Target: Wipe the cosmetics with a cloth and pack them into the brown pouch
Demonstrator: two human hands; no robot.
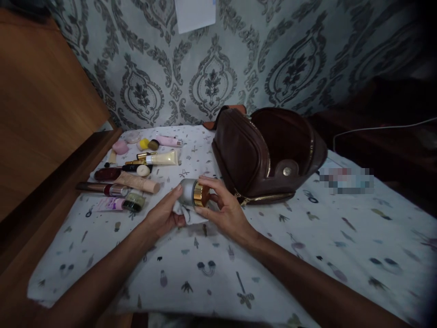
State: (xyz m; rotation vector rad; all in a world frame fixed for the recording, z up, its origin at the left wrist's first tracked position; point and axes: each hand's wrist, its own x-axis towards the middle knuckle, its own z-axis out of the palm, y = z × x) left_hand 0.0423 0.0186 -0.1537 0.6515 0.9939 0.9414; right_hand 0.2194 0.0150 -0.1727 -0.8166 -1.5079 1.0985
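Between my two hands is a frosted cosmetic jar (186, 191) with a shiny gold lid, tipped on its side. My left hand (165, 212) is closed around the jar's frosted end, with a white cloth (193, 216) under it. The fingers and thumb of my right hand (221, 207) grip the gold lid. Just beyond my right hand stands a brown leather bag (239, 150), unzipped, its dark inside showing. Left of my hands lie a beige squeeze tube (138, 182) and a small jar with a dark green look (134, 201).
More cosmetics spread over the patterned cloth at the left: a cream tube (164, 157), a pink tube (169, 140), a pink sponge (120, 146), and a dark red bottle (107, 174). A wooden panel (44, 82) borders the left. Patterned fabric (211, 82) hangs behind. A blurred-out item (346, 181) lies right.
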